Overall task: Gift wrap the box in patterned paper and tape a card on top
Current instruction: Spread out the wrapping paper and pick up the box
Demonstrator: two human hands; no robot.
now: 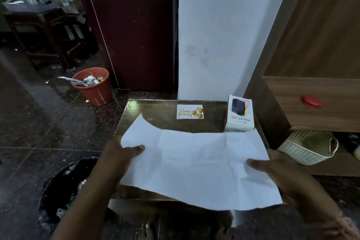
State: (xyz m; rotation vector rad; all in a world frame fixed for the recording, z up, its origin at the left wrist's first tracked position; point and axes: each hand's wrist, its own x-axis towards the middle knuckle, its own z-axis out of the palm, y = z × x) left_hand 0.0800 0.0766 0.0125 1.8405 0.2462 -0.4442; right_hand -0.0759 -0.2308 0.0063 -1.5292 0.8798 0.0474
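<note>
A creased sheet of paper (196, 163), its white side up, is held above a small dark table (161, 121). My left hand (118, 156) grips the sheet's left edge with the thumb on top. At the right edge my right hand (280, 173) grips it the same way. A white product box (240, 116) printed "HALLEY 20K" stands at the table's far right corner, partly behind the sheet. Flat at the far middle of the table lies a "Happy Birthday" card (190, 112) with gold balloons.
An orange waste bin (93, 85) with rubbish stands on the dark floor to the left. A white wall pillar (220, 31) rises behind the table. A wooden cabinet (315, 64) with a red knob and a cream basket (305, 147) crowd the right side.
</note>
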